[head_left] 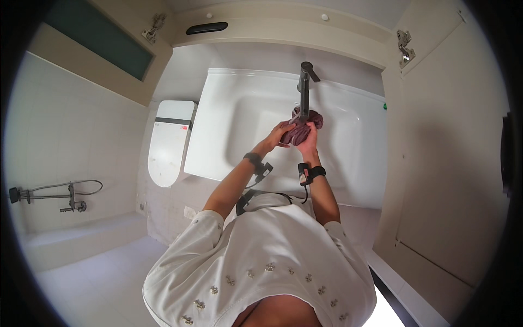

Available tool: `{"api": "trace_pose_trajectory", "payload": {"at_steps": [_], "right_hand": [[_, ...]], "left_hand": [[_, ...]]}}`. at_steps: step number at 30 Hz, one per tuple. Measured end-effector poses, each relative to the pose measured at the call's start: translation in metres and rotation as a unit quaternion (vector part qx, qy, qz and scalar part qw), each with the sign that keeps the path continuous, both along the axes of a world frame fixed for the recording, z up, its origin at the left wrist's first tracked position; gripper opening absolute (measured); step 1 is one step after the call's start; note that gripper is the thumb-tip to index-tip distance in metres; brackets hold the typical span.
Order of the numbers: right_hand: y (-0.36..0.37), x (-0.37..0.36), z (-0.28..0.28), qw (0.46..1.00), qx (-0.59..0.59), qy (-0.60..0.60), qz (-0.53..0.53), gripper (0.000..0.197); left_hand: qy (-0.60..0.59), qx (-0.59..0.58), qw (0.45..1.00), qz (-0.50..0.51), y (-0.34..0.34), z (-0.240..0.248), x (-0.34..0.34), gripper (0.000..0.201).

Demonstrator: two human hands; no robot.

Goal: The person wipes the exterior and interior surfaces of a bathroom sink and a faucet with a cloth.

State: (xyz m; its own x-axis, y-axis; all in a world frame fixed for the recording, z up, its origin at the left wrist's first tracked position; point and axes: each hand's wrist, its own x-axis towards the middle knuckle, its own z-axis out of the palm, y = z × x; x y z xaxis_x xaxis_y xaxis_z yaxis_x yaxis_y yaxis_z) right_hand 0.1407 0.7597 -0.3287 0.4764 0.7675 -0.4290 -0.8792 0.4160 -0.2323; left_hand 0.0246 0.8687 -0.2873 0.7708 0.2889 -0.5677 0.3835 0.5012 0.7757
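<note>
Both my hands hold a bunched purplish-brown cloth (296, 134) over the white sink (239, 122), right below the dark faucet (305, 101). My left hand (276, 135) has its fingers closed around the cloth's left side. From the right, my right hand (309, 139) grips the same cloth, its thumb toward the spout. Part of the cloth is hidden behind the spout. Whether water is running, I cannot make out.
Open cabinet doors (436, 163) stand at both sides, below a shelf edge (283, 37). A white toilet (168, 152) is left of the sink. Further left, a hand shower (60, 192) hangs on the wall. Both my wrists carry strapped devices with cables.
</note>
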Motion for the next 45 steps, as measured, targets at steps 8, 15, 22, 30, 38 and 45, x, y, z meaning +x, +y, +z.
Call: {"api": "trace_pose_trajectory", "payload": {"at_steps": [8, 15, 22, 30, 38, 45], "right_hand": [[-0.001, -0.005, -0.009, 0.996, -0.037, -0.033, 0.067, 0.041], [-0.017, -0.006, 0.004, 0.996, 0.013, -0.074, 0.054, 0.053], [-0.028, -0.003, 0.003, 0.995, 0.085, -0.049, -0.014, 0.057], [-0.022, 0.002, -0.009, 0.995, -0.012, -0.089, -0.041, 0.046], [-0.024, 0.011, -0.018, 0.982, -0.061, -0.163, 0.078, 0.033], [-0.015, 0.001, 0.011, 0.932, -0.131, -0.319, 0.110, 0.027]], "left_hand": [[0.014, 0.016, 0.991, -0.134, 0.008, 0.003, -0.013, 0.071], [-0.038, 0.118, 0.975, -0.186, 0.008, -0.006, -0.014, 0.072], [-0.081, 0.171, 0.952, -0.243, 0.012, -0.005, -0.009, 0.086], [-0.071, 0.190, 0.945, -0.258, 0.013, -0.001, -0.008, 0.087], [-0.082, 0.241, 0.952, -0.171, -0.006, 0.018, 0.016, 0.103], [-0.176, 0.256, 0.947, -0.085, -0.009, -0.013, 0.036, 0.103]]}}
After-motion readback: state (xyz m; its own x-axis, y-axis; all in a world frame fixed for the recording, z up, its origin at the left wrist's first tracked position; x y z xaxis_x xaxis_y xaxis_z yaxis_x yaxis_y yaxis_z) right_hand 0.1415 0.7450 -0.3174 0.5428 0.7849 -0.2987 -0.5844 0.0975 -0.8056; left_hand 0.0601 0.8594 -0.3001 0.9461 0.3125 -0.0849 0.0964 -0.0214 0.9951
